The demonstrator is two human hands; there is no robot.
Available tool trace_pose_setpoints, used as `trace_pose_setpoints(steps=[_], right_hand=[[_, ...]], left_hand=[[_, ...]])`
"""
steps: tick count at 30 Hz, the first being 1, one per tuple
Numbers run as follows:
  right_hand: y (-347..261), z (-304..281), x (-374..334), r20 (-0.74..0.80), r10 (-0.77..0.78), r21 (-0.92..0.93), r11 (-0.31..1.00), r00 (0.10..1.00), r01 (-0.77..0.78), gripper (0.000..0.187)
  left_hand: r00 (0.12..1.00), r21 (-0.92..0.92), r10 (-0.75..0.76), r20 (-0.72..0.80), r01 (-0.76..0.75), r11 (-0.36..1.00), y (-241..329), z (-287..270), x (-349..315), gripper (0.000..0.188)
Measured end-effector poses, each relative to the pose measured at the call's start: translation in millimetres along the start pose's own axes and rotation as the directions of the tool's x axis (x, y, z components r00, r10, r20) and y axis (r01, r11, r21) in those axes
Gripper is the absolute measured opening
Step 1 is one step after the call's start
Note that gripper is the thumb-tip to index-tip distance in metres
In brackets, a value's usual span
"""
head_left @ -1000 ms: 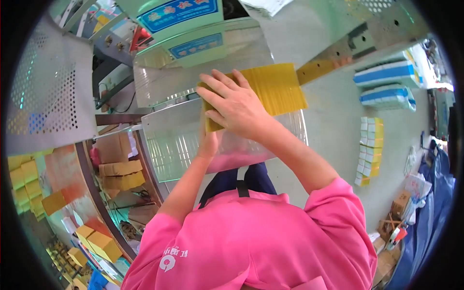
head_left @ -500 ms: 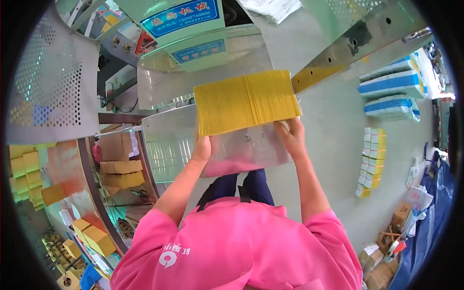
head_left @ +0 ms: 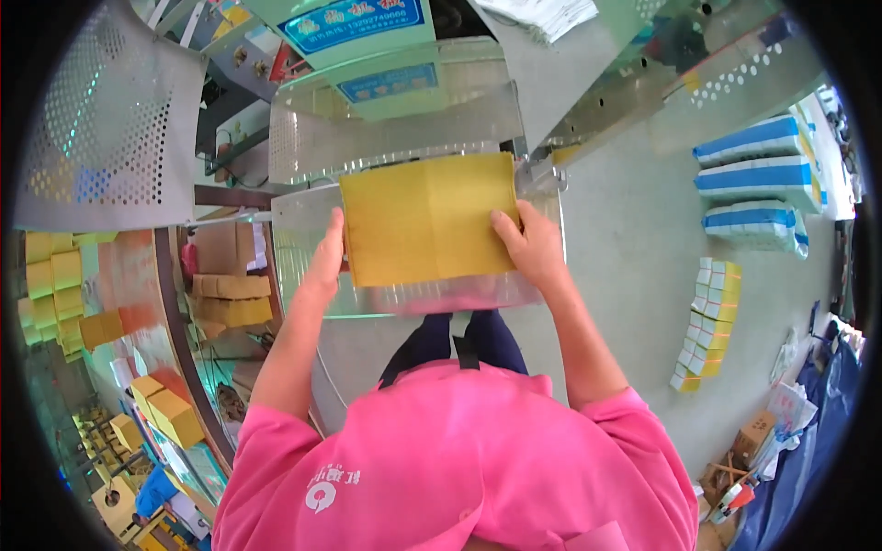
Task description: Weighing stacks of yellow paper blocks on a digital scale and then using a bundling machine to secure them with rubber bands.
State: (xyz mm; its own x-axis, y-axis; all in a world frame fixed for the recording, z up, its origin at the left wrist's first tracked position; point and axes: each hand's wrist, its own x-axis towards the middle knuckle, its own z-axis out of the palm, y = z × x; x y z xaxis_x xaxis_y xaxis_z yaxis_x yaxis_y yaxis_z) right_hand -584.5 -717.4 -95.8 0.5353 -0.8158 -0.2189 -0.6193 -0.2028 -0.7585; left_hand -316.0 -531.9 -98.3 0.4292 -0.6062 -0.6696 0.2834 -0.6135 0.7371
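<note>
A thick block of yellow paper sheets (head_left: 427,220) is between my hands, its broad flat face turned up, over a shiny metal tray (head_left: 303,266). Along the block's left edge lies my left hand (head_left: 323,262), closed against its side, with most of the fingertips hidden. My right hand (head_left: 535,243) grips the right edge, thumb on the top face and the other fingers out of sight beside or beneath it. Whether the block rests on the tray or is held just above it, I cannot tell.
Beyond the tray stands a machine with a clear cover (head_left: 395,119) and a perforated metal panel (head_left: 101,129) at left. A metal beam (head_left: 634,101) juts in at upper right. Wrapped bales (head_left: 758,184) and banded yellow bundles (head_left: 707,326) sit on the floor at right; yellow blocks (head_left: 175,418) are at lower left.
The paper block has moved left and slightly nearer and turned, so its flat face shows instead of its layered sheet edges. Both hands have shifted left along with it.
</note>
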Motion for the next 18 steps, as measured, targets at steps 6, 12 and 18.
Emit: trace_pose_setpoints(steps=[6,12,18], right_hand=[[9.9,-13.1,5.0,0.228,0.183,0.675,0.678,0.956,-0.291,0.032],[42.9,5.3,5.2,0.051,0.079,0.725,0.683,0.996,-0.091,0.032],[17.4,20.6,6.5,0.146,0.057,0.913,0.376,0.988,-0.157,0.047]], left_hand=[[0.999,-0.109,-0.010,-0.034,0.006,0.994,-24.9,-20.8,1.5,0.076],[0.952,-0.014,0.276,-0.131,-0.280,0.960,-19.8,15.5,8.0,0.065],[0.952,-0.548,0.281,-0.125,-0.302,0.780,-49.6,23.0,23.0,0.061]])
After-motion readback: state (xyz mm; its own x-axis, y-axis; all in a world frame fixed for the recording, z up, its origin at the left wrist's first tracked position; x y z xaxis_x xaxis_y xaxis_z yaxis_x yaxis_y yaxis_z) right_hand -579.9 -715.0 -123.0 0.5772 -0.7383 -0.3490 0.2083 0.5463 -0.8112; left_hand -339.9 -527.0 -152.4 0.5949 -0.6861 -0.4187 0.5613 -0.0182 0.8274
